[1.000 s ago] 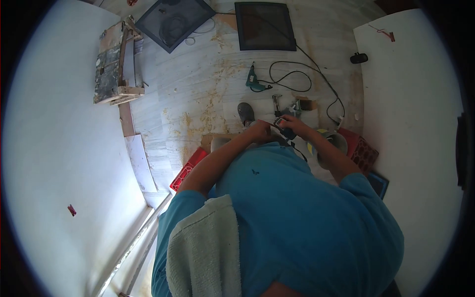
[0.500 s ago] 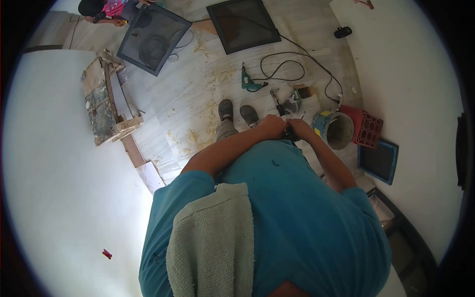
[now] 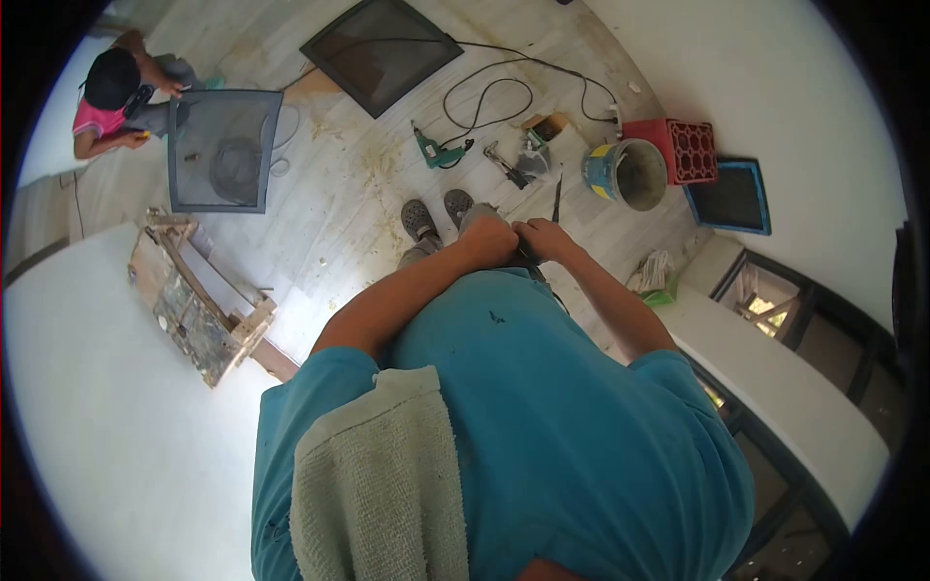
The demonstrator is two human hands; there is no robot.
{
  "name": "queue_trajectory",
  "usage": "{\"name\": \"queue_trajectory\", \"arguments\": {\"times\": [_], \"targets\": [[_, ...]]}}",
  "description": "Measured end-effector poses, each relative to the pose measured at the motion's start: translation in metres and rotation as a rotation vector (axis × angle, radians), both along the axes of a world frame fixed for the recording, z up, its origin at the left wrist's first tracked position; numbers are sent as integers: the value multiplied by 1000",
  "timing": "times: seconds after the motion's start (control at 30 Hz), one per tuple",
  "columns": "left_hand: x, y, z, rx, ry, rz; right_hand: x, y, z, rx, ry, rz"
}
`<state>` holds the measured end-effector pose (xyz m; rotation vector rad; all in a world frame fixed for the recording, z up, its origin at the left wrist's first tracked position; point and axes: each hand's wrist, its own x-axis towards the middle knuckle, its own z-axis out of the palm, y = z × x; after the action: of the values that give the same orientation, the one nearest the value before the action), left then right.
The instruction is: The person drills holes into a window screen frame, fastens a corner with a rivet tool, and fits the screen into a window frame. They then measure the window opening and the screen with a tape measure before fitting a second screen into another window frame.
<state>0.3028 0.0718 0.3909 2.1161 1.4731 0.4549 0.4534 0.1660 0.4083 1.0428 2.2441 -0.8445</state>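
Observation:
Both my hands are close together in front of my waist. My left hand [image 3: 489, 240] is a fist, its fingers curled out of sight against dark material. My right hand [image 3: 544, 240] is closed beside it, and a slim dark pointed tool [image 3: 557, 198] sticks up from it. Whatever lies in the left fist I cannot tell. Beyond my hands, on the floor, are a hammer [image 3: 506, 167], a clear plastic bag [image 3: 534, 161] and a small open box [image 3: 547, 126]. A green corded drill [image 3: 433, 150] lies further left.
A bucket [image 3: 598, 176] stands at right by a red crate [image 3: 668, 145] and a blue-framed panel [image 3: 728, 198]. A black cable [image 3: 528, 60] crosses the floor. Dark-framed screens [image 3: 383, 53] lie beyond. At left are a battered wooden stool [image 3: 199, 315] and a crouching person [image 3: 111, 82] holding another screen [image 3: 225, 145].
My view has turned, so the tools and bucket sit further left and higher. The slim tool by my right hand shows more plainly. The person at upper left is now more in view.

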Motion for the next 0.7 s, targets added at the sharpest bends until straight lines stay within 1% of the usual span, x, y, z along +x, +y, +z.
{"name": "queue_trajectory", "arguments": {"times": [0.07,0.17,0.27,0.33,0.37,0.43,0.47,0.5,0.53,0.57,0.6,0.67,0.7], "targets": [[1,-2,-3,24,-16,-41,-7,-6,11,176,-214,-48],[-10,-6,5,55,-13,-111,33,6,-6,202,-240,-193],[-15,-8,1,-38,18,-140,53,13,2,-220,-161,-468],[-14,-7,6,-59,73,-165,44,-3,10,-431,22,-669],[-16,-7,9,-57,60,-152,33,-13,8,-553,119,-748],[-20,-11,11,-46,49,-118,22,-36,-16,-561,341,-737],[-22,-13,11,-23,44,-109,25,-36,-29,-444,394,-591],[-23,-15,8,16,34,-83,17,-37,-29,-318,445,-454],[-22,-17,5,61,20,-64,12,-36,-29,-192,248,-344],[-23,-17,3,109,2,-53,-5,-33,-3,-57,52,-240],[-26,-17,4,119,-9,-53,-14,-35,13,81,-147,-141],[-28,-18,7,140,-45,-55,-2,-32,5,-10,-176,-156],[-32,-18,5,134,-18,-40,1,-25,-1,-49,-185,-159]]}}
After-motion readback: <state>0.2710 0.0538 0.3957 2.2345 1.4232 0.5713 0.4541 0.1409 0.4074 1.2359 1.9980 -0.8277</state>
